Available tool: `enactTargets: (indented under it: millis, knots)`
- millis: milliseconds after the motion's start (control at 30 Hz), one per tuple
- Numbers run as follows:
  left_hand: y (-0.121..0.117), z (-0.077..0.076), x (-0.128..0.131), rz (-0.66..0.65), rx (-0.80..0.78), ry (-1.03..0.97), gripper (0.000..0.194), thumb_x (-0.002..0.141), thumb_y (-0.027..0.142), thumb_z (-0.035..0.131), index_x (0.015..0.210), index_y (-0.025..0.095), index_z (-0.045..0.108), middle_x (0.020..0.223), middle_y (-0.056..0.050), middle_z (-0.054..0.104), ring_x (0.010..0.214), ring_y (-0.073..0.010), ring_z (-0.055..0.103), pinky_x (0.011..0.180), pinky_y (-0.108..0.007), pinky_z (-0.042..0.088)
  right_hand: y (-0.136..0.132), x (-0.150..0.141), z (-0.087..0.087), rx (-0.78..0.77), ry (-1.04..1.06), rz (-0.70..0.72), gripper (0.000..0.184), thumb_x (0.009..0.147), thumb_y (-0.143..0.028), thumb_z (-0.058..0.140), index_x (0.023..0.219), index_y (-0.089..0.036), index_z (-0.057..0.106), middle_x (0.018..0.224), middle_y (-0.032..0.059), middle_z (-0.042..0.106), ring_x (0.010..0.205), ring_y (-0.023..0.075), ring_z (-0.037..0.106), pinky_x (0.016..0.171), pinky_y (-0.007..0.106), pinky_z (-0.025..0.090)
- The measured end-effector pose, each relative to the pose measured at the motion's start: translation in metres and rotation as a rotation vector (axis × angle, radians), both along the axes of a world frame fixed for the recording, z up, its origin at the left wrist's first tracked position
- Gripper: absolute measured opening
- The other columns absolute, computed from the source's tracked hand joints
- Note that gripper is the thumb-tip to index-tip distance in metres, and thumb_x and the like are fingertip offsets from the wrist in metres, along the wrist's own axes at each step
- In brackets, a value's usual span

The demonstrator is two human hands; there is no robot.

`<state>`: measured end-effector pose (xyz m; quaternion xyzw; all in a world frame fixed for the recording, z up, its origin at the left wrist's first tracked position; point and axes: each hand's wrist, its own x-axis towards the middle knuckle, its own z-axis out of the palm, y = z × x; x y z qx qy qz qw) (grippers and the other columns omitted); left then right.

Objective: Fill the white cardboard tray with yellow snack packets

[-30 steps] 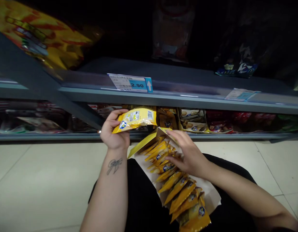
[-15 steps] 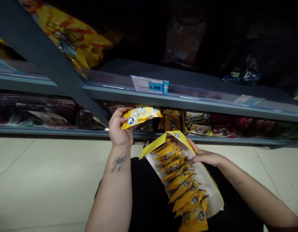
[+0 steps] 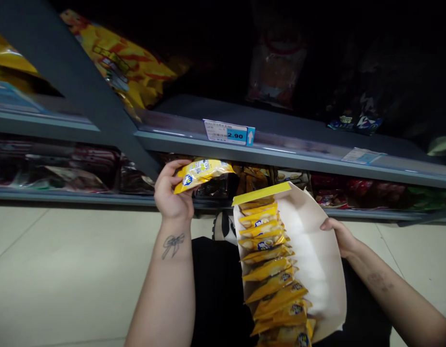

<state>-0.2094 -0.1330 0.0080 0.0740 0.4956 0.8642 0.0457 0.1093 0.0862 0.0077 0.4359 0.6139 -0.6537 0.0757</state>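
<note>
Left hand (image 3: 174,196) gripping one yellow packet (image 3: 205,173), right hand (image 3: 341,236) clamped on the side of an open box (image 3: 313,246), overlapping yellow sachets (image 3: 271,272) inside

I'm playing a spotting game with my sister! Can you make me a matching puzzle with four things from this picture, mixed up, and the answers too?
Things:
1. Left hand
2. Right hand
3. Price tag
4. Shoe

Clues:
A. Black and white, near the floor
B. Holding one yellow packet
C. Thumb on the open box
D. On the shelf edge, showing 2.90

Right pairs: 1-B, 2-C, 3-D, 4-A
</note>
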Motion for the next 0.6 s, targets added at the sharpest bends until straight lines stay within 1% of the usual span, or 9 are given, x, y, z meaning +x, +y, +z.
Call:
enactTargets:
  millis: [100, 233, 300, 367, 433, 500, 533, 600]
  knots:
    - [0.000, -0.001, 0.000, 0.001, -0.001, 0.013, 0.035, 0.058, 0.028, 0.055, 0.084, 0.012, 0.072, 0.079, -0.009, 0.063, 0.059, -0.0149, 0.053, 0.039, -0.020, 0.038, -0.021, 0.001, -0.015, -0.251, 0.024, -0.110, 0.056, 0.067, -0.043, 0.041, 0.104, -0.012, 0.070, 0.095, 0.0178, 0.077, 0.098, 0.0361, 0.073, 0.092, 0.051, 0.056]
    - [-0.001, -0.002, 0.000, -0.017, -0.033, 0.017, 0.035, 0.060, 0.026, 0.053, 0.086, 0.012, 0.072, 0.080, -0.008, 0.063, 0.058, -0.0155, 0.053, 0.041, -0.022, 0.038, -0.057, -0.006, -0.050, -0.545, 0.135, -0.228, 0.056, 0.067, -0.043, 0.041, 0.104, -0.013, 0.068, 0.098, 0.0167, 0.077, 0.107, 0.0358, 0.071, 0.100, 0.050, 0.052]
    - [-0.001, -0.002, 0.000, -0.008, -0.028, 0.013, 0.036, 0.059, 0.025, 0.052, 0.086, 0.011, 0.072, 0.081, -0.009, 0.064, 0.059, -0.0157, 0.053, 0.040, -0.022, 0.038, -0.068, -0.011, -0.065, -0.648, 0.144, -0.239, 0.053, 0.069, -0.043, 0.042, 0.103, -0.013, 0.068, 0.100, 0.0161, 0.077, 0.107, 0.0346, 0.071, 0.101, 0.047, 0.052]
    - [0.000, -0.001, 0.001, -0.004, -0.011, 0.008, 0.037, 0.058, 0.024, 0.051, 0.086, 0.010, 0.072, 0.081, -0.010, 0.063, 0.060, -0.0159, 0.053, 0.039, -0.021, 0.039, -0.071, -0.014, -0.074, -0.718, 0.135, -0.224, 0.050, 0.073, -0.044, 0.043, 0.103, -0.012, 0.069, 0.100, 0.0157, 0.077, 0.105, 0.0332, 0.071, 0.101, 0.045, 0.051]
    - [0.000, -0.001, 0.001, -0.004, 0.003, 0.004, 0.038, 0.057, 0.024, 0.051, 0.086, 0.008, 0.072, 0.081, -0.011, 0.063, 0.060, -0.0160, 0.053, 0.038, -0.021, 0.039, -0.071, -0.013, -0.077, -0.755, 0.142, -0.217, 0.048, 0.074, -0.043, 0.045, 0.101, -0.012, 0.069, 0.098, 0.0154, 0.077, 0.101, 0.0322, 0.072, 0.101, 0.044, 0.051]
    - [0.001, 0.000, 0.000, -0.002, 0.005, 0.002, 0.039, 0.057, 0.023, 0.051, 0.086, 0.007, 0.071, 0.081, -0.011, 0.062, 0.059, -0.0155, 0.053, 0.037, -0.020, 0.040, -0.071, -0.008, -0.076, -0.723, 0.161, -0.235, 0.046, 0.073, -0.041, 0.047, 0.100, -0.012, 0.069, 0.093, 0.0144, 0.077, 0.096, 0.0316, 0.073, 0.100, 0.043, 0.052]
    - [0.001, 0.000, 0.000, 0.002, 0.005, -0.001, 0.039, 0.056, 0.023, 0.051, 0.085, 0.008, 0.072, 0.080, -0.010, 0.062, 0.058, -0.0152, 0.052, 0.036, -0.020, 0.040, -0.071, -0.005, -0.074, -0.680, 0.168, -0.243, 0.046, 0.072, -0.040, 0.047, 0.101, -0.012, 0.069, 0.091, 0.0138, 0.077, 0.095, 0.0315, 0.074, 0.099, 0.043, 0.053]
    - [0.002, 0.000, 0.001, 0.007, 0.008, -0.011, 0.038, 0.054, 0.024, 0.051, 0.083, 0.009, 0.072, 0.079, -0.010, 0.063, 0.057, -0.0147, 0.052, 0.035, -0.020, 0.040, -0.071, 0.003, -0.070, -0.509, 0.177, -0.228, 0.047, 0.073, -0.041, 0.046, 0.103, -0.013, 0.070, 0.088, 0.0128, 0.077, 0.092, 0.0317, 0.074, 0.097, 0.045, 0.054]
